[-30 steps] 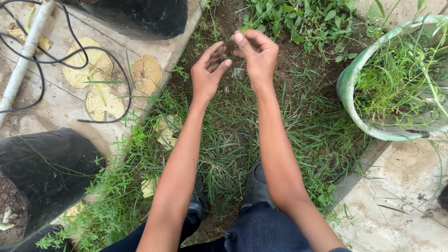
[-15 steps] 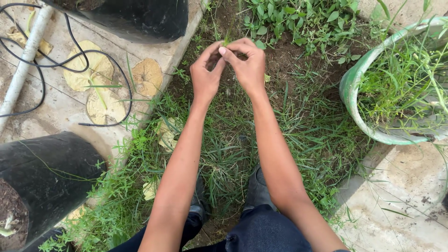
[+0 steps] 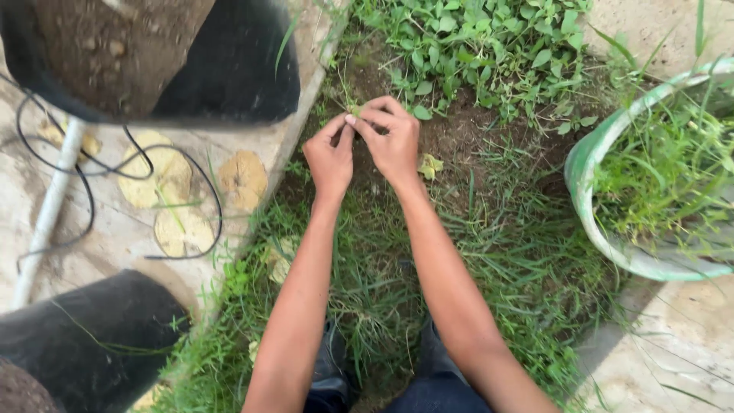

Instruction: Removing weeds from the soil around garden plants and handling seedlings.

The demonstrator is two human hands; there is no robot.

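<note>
My left hand (image 3: 330,157) and my right hand (image 3: 391,139) are held together over a strip of grass and bare soil (image 3: 459,134), fingertips meeting. Both pinch a small green weed sprig (image 3: 353,111) between thumbs and fingers, just above the dirt. Long grass (image 3: 382,260) grows below my forearms, and my dark shoes (image 3: 332,371) stand in it at the bottom of the view. A patch of broad-leaved weeds (image 3: 474,46) lies just beyond my hands.
A black grow bag filled with soil (image 3: 153,53) stands at top left, another black bag (image 3: 92,336) at bottom left. A green-rimmed pot of grass (image 3: 604,145) sits at right. A black cable (image 3: 145,172), a white pipe (image 3: 46,214) and dry yellow leaves (image 3: 180,229) lie on the concrete.
My hands came together from apart and dropped toward the soil, closing on a small sprig. The view shifted forward, bringing the top grow bag closer.
</note>
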